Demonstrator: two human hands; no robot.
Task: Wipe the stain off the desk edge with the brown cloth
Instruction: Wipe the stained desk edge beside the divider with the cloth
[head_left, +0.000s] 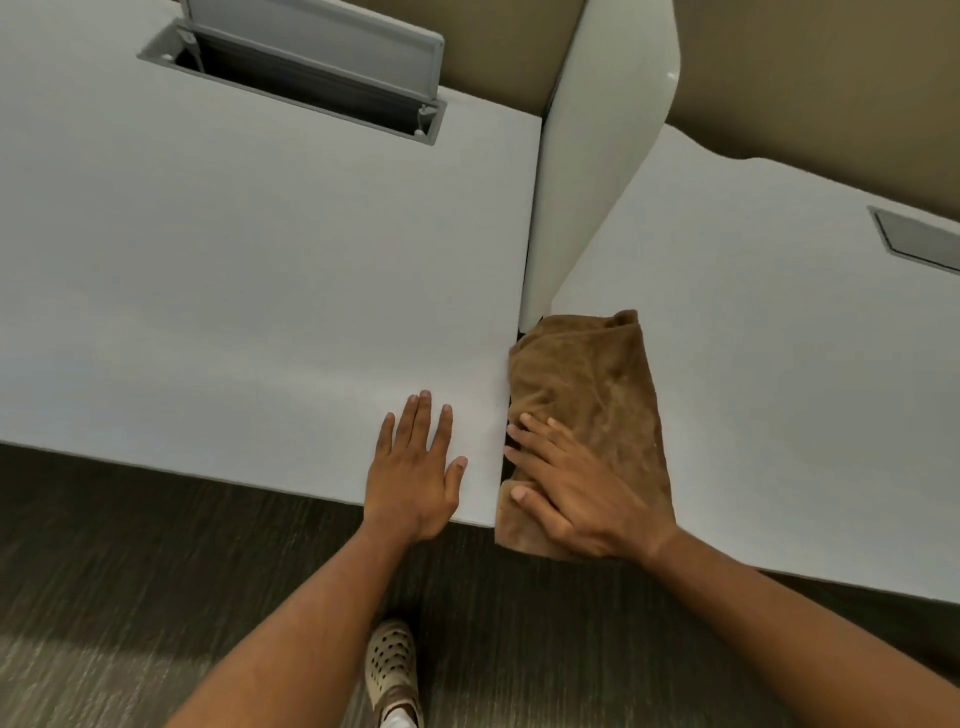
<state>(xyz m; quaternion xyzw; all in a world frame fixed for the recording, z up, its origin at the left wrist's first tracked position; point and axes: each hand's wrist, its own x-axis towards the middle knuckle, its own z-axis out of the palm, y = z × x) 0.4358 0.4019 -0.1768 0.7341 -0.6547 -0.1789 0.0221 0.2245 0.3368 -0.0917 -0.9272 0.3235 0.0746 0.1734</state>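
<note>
Left hand (415, 467) flat, fingers spread, bracing desk (234, 286); right hand (571, 499) open, palm pressing cloth (592, 395) over the seam beside it. Best rubbed along that edge with firm, even pressure. Stain hidden.

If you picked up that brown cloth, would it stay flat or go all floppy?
Probably floppy: the brown cloth is already wrinkled and bunched at its far end, and its near edge droops over the desk edge. It looks soft and fuzzy, so likely light. It should slide easily, since the right hand lies flat on it on a smooth surface.
</note>
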